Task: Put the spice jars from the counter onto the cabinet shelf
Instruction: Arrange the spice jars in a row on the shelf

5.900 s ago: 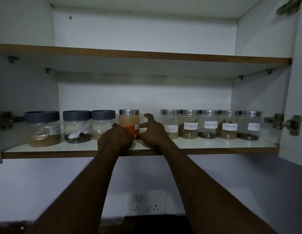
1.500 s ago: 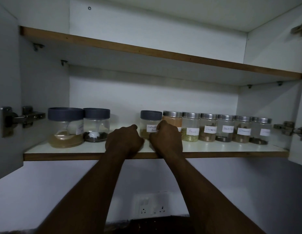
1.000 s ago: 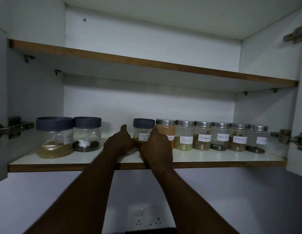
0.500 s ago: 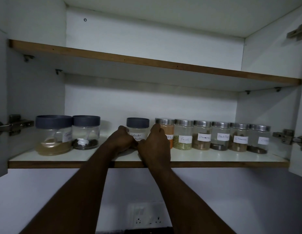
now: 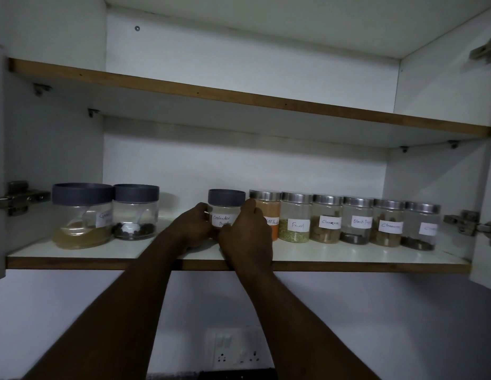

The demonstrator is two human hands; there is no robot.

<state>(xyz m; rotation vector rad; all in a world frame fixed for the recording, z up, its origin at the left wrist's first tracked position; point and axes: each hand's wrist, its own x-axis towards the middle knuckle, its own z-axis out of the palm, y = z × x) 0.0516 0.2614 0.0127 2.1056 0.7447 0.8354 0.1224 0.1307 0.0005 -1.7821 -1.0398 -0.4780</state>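
Gripped the grey-lidded coriander jar (image 5: 225,205) on both sides, left hand (image 5: 193,229) and right hand (image 5: 245,235) each curled round it. Had it upright on the lower cabinet shelf (image 5: 348,256), a row of six steel-lidded jars (image 5: 295,218) just right of it and two grey-lidded jars (image 5: 136,209) well to its left.

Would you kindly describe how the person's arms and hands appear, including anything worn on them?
The left forearm and right forearm are bare, with no sleeve in view. The left hand and right hand wear no gloves; no watch, bracelet or ring shows, though the light is dim.
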